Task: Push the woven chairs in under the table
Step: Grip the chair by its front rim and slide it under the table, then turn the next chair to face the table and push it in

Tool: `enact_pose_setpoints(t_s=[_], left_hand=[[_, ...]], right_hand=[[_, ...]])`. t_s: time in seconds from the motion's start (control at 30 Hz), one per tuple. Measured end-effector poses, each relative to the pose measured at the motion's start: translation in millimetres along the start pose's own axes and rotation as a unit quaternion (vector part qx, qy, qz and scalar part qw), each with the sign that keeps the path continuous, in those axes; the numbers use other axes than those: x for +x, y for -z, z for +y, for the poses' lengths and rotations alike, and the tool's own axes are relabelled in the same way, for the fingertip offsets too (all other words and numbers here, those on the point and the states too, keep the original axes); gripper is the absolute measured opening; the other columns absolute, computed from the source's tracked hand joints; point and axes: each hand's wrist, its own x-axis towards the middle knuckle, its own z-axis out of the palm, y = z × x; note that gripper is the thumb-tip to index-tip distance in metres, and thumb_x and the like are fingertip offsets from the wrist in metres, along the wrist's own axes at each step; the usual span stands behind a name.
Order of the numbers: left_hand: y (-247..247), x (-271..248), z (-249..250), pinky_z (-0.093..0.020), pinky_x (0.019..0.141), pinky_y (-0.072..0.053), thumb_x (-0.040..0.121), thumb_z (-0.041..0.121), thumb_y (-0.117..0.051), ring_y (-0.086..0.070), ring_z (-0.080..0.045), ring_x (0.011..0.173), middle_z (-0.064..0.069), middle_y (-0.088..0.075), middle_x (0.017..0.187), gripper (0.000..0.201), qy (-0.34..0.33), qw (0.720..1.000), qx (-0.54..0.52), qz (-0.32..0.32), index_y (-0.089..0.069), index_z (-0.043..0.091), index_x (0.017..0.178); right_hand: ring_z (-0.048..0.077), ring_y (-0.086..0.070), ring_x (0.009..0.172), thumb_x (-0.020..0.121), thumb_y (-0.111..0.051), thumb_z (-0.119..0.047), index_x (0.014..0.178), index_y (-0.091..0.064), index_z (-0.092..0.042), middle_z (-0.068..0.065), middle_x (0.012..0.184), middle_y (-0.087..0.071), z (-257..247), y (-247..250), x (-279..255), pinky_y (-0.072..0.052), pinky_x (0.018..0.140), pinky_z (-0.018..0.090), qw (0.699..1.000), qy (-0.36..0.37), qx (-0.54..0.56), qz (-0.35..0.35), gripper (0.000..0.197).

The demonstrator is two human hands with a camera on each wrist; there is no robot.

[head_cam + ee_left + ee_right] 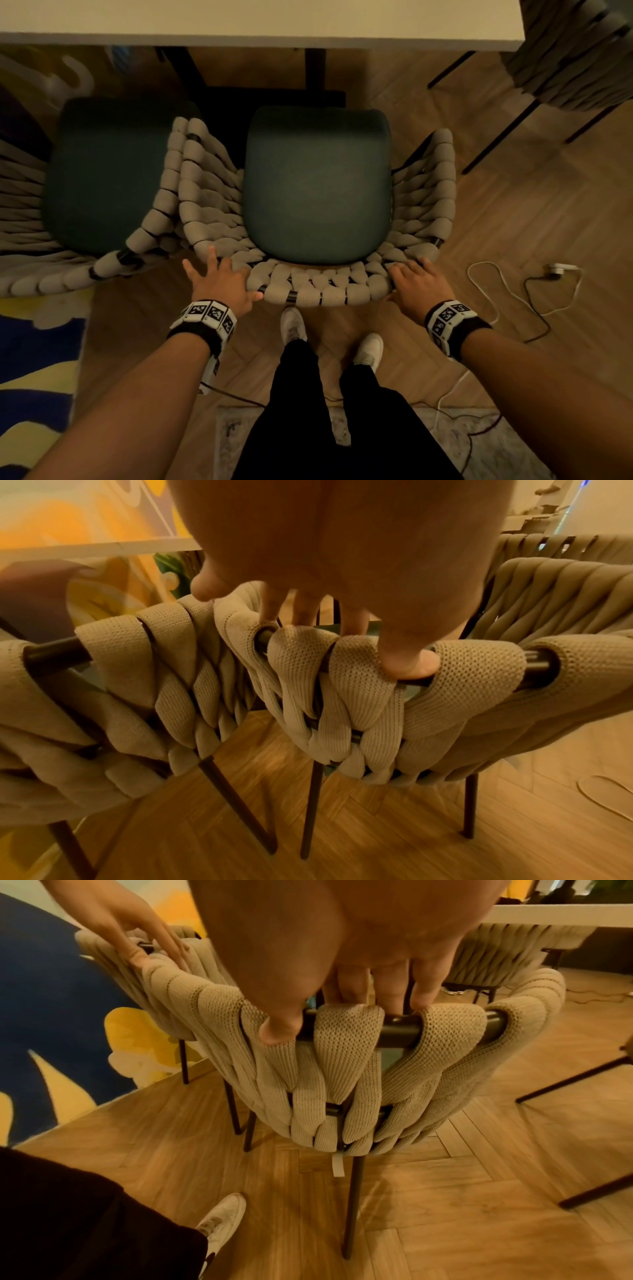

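Note:
The middle woven chair (317, 185), beige weave around a dark green seat, stands in front of the white table (260, 20), its seat outside the table edge. My left hand (219, 279) rests on the left end of its back rail (537, 666), fingers spread and straight, thumb on the bar. My right hand (418, 284) grips the right end of the rail (397, 1031), fingers over the top and thumb (277, 1031) on the near side. A second woven chair (102, 171) stands close on the left, touching the first.
A third woven chair (568, 61) stands at the table's far right corner. White and black cables (507, 291) lie on the wood floor to the right. A blue and yellow rug (34, 359) lies at left. My white shoes (293, 323) are just behind the chair.

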Motion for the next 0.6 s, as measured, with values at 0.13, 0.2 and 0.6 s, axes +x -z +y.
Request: enact_pose_setpoints(t_s=[0.13, 0.2, 0.6], left_hand=[[1, 0, -1, -0.076, 0.109, 0.0, 0.083, 0.072, -0.042, 0.004, -0.038, 0.149, -0.008, -0.029, 0.156, 0.068, -0.006, 1.0, 0.024, -0.007, -0.041, 0.037, 0.141], [5, 0, -1, -0.076, 0.11, 0.001, 0.084, 0.073, -0.042, 0.002, -0.04, 0.149, -0.008, -0.029, 0.156, 0.068, -0.011, 0.999, 0.036, -0.02, -0.041, 0.036, 0.141], [75, 12, 95, -0.039, 0.089, -0.053, 0.092, 0.026, -0.054, -0.064, -0.027, 0.103, -0.007, -0.07, 0.111, 0.024, -0.199, 0.974, -0.098, -0.038, -0.067, 0.024, 0.112]], right_hand=[[0.028, -0.038, 0.138, 0.088, -0.051, -0.055, 0.138, -0.041, -0.015, 0.007, 0.144, -0.049, -6, 1, -4, -0.019, 0.119, 0.046, 0.999, -0.022, 0.024, -0.014, 0.065], [0.027, -0.034, 0.14, 0.09, -0.052, -0.05, 0.14, -0.039, -0.016, 0.006, 0.147, -0.045, -8, 9, -5, -0.019, 0.119, 0.045, 0.998, -0.036, 0.047, -0.026, 0.062], [0.026, -0.063, 0.099, 0.089, -0.057, -0.033, 0.115, -0.06, -0.021, 0.005, 0.107, -0.069, 51, 27, -70, -0.052, 0.088, 0.04, 0.922, -0.14, 0.334, -0.14, 0.029]])
